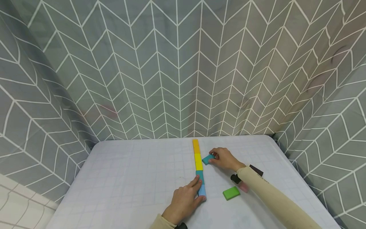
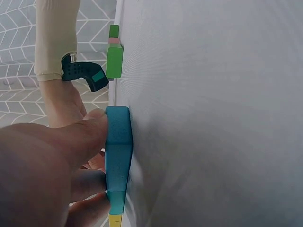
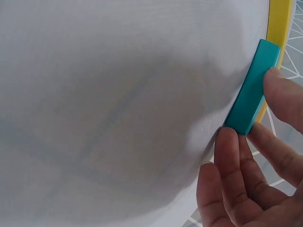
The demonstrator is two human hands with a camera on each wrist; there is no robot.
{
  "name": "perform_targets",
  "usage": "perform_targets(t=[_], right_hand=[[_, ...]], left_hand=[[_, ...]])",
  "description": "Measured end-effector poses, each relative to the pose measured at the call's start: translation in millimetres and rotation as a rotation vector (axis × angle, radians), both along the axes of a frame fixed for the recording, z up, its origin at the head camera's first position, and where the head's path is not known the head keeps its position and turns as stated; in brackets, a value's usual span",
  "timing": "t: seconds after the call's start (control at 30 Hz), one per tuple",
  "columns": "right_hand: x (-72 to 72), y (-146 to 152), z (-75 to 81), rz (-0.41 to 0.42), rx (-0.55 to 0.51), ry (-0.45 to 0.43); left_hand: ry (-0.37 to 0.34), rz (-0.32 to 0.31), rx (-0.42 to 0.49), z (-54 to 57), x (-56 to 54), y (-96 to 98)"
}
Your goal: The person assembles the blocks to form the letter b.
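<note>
Across the white table runs a straight row of blocks: an orange-yellow block [image 1: 196, 146], a yellow block [image 1: 198, 162], a teal block [image 1: 199, 173] and a light blue block [image 1: 201, 190] nearest me. My left hand [image 1: 183, 201] rests on the row, fingers over the teal block and thumb at the light blue block's near end. Just right of the yellow block, my right hand [image 1: 226, 159] pinches a second teal block [image 3: 253, 90] between thumb and fingers. That block is slanted and apart from the row in the head view.
A green block [image 1: 231, 193] lies right of the row. Beyond it, partly under the right forearm, are a pink block [image 1: 243, 187] and a dark brown block [image 1: 256, 170]. Patterned grey curtains [image 1: 171, 79] hang around the table [image 1: 128, 178].
</note>
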State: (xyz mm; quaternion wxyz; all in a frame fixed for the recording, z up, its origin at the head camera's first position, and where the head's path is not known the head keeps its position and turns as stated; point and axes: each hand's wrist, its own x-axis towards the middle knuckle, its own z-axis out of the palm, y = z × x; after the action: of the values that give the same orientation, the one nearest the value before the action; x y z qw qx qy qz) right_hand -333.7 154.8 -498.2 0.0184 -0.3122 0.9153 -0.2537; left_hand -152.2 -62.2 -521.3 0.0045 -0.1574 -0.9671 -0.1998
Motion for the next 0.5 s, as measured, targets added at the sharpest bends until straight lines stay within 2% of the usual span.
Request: perform_targets(t=[0.33,0.5], right_hand=[[0.4,-0.2,0.1,0.003,0.0,-0.005],[1.5,3.0,1.0,0.034,-0.011,-0.002]], left_hand=[[0.01,0.0,-0.01,2.2,0.5,-0.9],[0.013,0.0,-0.009,2.1,1.3,-0.6]])
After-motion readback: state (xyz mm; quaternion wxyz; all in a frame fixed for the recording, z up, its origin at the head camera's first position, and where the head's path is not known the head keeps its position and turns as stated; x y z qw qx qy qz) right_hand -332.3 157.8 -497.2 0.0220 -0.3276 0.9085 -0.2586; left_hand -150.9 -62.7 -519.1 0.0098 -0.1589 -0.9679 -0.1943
